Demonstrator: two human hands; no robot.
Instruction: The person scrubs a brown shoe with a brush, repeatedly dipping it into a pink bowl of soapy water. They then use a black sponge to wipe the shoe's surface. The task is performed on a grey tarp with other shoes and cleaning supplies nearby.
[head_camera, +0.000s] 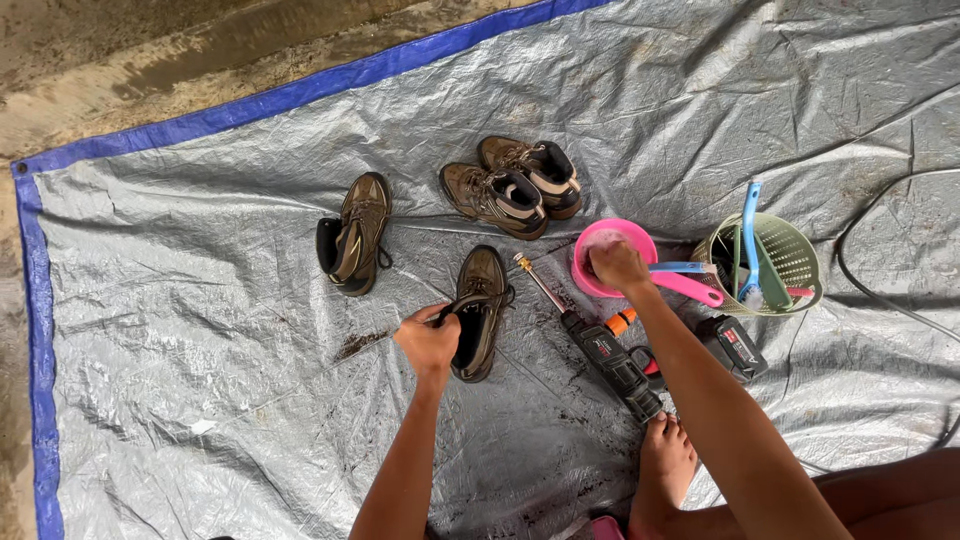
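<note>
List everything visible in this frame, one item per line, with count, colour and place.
Tarp: one, grey with blue edge, covers the ground.
Boots: four, brown; a pair at top centre, one on its side at left, one in the middle.
Scoop: one, pink with handle, right of centre.
Basket: one, pale green, at right, holds a blue-handled brush.
Cordless spray gun: one, black with orange fitting, beside the scoop.
Hose: one, dark, far right.
Bare foot: one, bottom centre.
Left hand: grips the middle boot.
Right hand: in the pink scoop.
</note>
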